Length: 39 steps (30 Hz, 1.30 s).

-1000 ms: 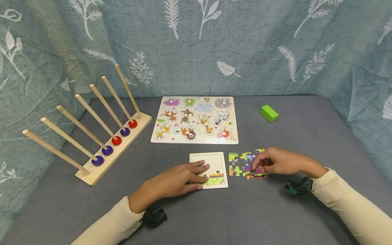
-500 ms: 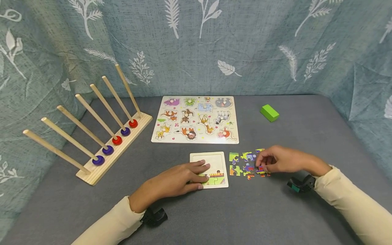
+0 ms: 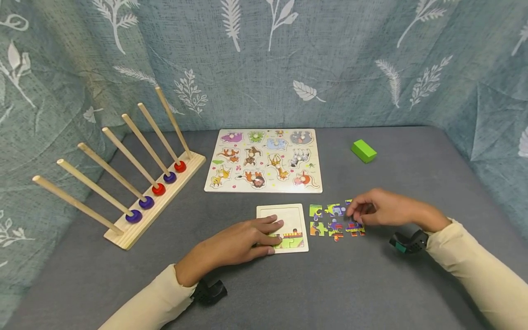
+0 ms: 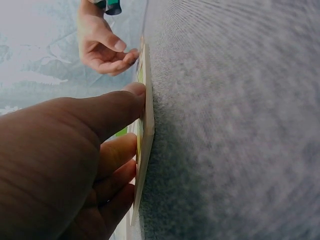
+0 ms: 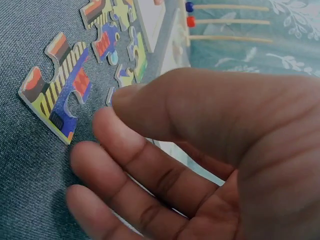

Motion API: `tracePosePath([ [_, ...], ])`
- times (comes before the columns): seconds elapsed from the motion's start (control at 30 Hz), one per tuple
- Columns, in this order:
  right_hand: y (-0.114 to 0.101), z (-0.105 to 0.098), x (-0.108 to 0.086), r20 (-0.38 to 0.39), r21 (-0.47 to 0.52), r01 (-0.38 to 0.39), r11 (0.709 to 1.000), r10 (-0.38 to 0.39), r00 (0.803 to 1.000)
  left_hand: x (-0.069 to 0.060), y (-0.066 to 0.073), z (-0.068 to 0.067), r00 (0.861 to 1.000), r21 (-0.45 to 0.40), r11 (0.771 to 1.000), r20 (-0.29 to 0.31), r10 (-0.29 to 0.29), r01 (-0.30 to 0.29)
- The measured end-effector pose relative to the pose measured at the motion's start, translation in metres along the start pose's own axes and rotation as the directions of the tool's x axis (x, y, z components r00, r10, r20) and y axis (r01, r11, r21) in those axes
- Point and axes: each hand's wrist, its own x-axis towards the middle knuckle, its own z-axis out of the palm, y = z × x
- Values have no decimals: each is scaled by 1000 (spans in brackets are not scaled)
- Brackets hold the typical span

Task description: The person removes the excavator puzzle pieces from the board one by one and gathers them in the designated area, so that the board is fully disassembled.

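My left hand rests with extended fingers on a small square wooden puzzle tray. Joined pieces with a red and green picture fill the tray's lower strip; part of it is under my fingers. To the right of the tray, several loose jigsaw pieces lie in two rough rows. My right hand hovers over the rightmost ones with loosely bent fingers and holds nothing. Just beside its fingertips, a blue, red and striped piece lies flat on the cloth. The far-right upper piece is partly hidden by that hand.
An animal peg puzzle board lies behind the tray. At the left stands a wooden rack of tall pegs with red and purple beads. A green block sits at the back right. A patterned curtain hangs behind the grey table.
My right hand has let the striped piece down onto the table, apart from its neighbour, and has risen slightly away to the right. My left hand has stayed on the tray.
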Motion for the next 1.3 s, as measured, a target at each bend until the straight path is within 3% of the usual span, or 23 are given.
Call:
tracePosePath([
  [0.4, -8, 10, 21, -117, -60, 52, 997, -59, 991, 3, 2, 0, 999, -30, 999, -24, -39, 38],
  [0.8, -18, 32, 48, -51, -8, 184, 983, -184, 982, 4, -6, 0, 998, -125, 992, -58, -27, 19],
  [1.03, -23, 49, 60, -37, 30, 204, 979, -203, 979, -7, -16, -11, 995, -134, 991, -97, -5, -8],
  [1.3, -34, 55, 75, -130, -46, 243, 969, -247, 960, -12, -25, -26, 998, -143, 990, -61, -16, 7],
])
